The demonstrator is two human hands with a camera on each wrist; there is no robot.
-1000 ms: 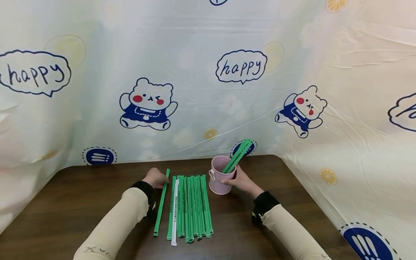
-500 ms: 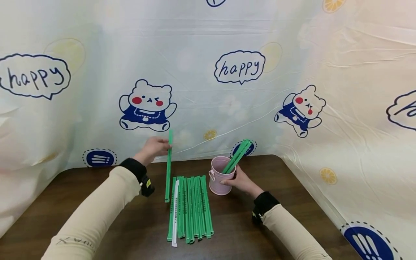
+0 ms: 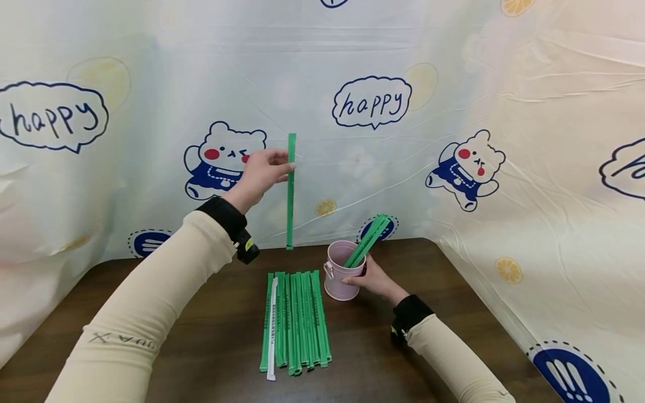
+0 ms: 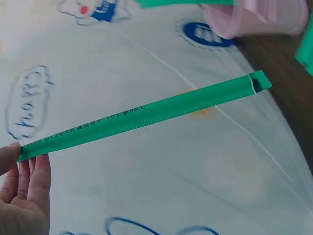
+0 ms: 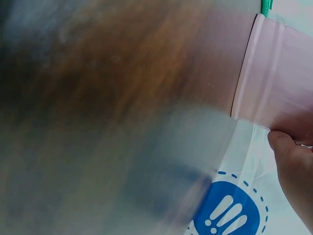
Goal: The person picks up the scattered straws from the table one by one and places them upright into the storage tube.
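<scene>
My left hand (image 3: 264, 173) pinches one green paper-wrapped drinking straw (image 3: 290, 207) near its upper end and holds it upright above the table's back edge. In the left wrist view, thumb and fingers grip one end of that straw (image 4: 142, 115), and dark print shows along its wrapper. My right hand (image 3: 375, 280) grips the side of a small pink bucket (image 3: 336, 285), which stands on the table. Several green wrapped straws (image 3: 370, 240) lean out of the bucket to the right. The right wrist view shows the bucket (image 5: 281, 73) at close range, with the thumb against it.
A row of several green wrapped straws (image 3: 302, 324) lies on the dark wooden table (image 3: 211, 336), left of the bucket. One white wrapped straw (image 3: 272, 336) lies over the row's left part. Behind the table hangs a printed sheet (image 3: 302, 84).
My left hand has picked the green straw up off the table, left of the row, and carried it up and to the right. My right hand stays on the bucket.
</scene>
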